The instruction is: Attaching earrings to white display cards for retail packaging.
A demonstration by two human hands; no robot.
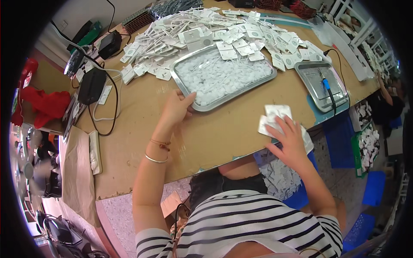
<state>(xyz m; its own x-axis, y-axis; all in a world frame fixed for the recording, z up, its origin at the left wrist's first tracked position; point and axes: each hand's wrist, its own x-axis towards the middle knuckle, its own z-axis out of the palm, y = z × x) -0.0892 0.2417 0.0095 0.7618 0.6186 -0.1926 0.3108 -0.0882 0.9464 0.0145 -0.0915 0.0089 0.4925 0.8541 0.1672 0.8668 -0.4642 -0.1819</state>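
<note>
A metal tray (223, 101) full of small white plastic pieces (223, 77) stands mid-table. My left hand (177, 107) is at its near left corner, thumb over the rim and fingers curled beneath. Close to the table's front edge, my right hand (289, 142) lies with fingers stretched over a few flat white square cards (277, 111). The palm hides part of those cards, and more white shows beside the wrist, over the edge. Behind the tray spreads a large heap of similar white cards (193, 36), some overlapping its far rim.
On the right, a second metal tray (307, 86) holds a blue-handled soldering iron (325, 84). Black adapters (91, 86) and cables lie at the left. Below the front edge, a blue bin (297, 200) contains many white pieces. Red cloth (45, 105) sits at far left.
</note>
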